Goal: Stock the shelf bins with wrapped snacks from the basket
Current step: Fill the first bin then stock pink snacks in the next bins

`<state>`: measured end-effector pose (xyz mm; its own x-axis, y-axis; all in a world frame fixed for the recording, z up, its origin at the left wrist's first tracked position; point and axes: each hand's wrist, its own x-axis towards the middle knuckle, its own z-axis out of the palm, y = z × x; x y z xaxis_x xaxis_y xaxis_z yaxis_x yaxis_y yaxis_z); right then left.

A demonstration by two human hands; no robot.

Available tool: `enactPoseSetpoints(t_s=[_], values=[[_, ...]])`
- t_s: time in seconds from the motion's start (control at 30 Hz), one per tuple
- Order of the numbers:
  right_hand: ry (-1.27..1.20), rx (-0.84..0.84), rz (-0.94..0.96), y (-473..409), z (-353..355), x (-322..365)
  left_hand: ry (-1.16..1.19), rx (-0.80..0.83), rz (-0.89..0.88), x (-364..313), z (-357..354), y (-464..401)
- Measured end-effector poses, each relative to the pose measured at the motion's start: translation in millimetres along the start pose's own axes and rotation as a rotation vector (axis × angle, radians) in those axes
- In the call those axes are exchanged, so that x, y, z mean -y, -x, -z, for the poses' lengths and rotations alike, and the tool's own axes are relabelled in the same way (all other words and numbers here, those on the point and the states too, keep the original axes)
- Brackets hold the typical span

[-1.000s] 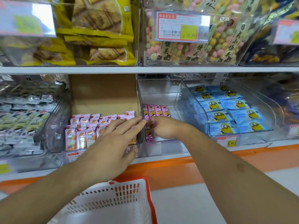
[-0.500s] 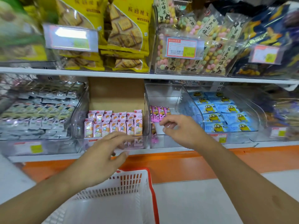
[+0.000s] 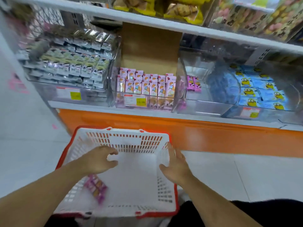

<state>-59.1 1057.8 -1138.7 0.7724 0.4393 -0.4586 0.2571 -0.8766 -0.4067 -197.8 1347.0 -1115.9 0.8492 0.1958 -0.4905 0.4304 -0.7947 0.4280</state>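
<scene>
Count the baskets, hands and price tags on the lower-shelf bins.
Basket: 1
Hands: 2, left hand and right hand
Price tags: 3
Total: 6

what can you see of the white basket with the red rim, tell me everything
The basket looks like white plastic with slotted side walls and a red rim, with red handle pivots on that rim. It sits low before the orange shelf base, open side up. A few pink wrapped snacks lie in its near left corner; the rest of the floor shows bare. The left hand and right hand reach inside, holding nothing; whether they touch the walls is unclear.
</scene>
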Motion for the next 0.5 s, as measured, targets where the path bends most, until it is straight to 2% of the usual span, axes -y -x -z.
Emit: enactPoseSetpoints(t_s=[0.1, 0.2, 0.37, 0.5], values=[[-0.003, -0.135, -0.015, -10, -42, -11, 0.104, 0.081, 0.078, 31, -7, -10], [0.033, -0.281, 0.002, -15, -53, -15, 0.181, 0.119, 0.138, 54, -19, -23], [0.100, -0.301, 0.005, -21, -58, -18, 0.173, 0.265, 0.191, 93, -54, -42], [0.121, -0.302, -0.008, -23, -58, -18, 0.118, 0.276, 0.299, 122, -92, -61]])
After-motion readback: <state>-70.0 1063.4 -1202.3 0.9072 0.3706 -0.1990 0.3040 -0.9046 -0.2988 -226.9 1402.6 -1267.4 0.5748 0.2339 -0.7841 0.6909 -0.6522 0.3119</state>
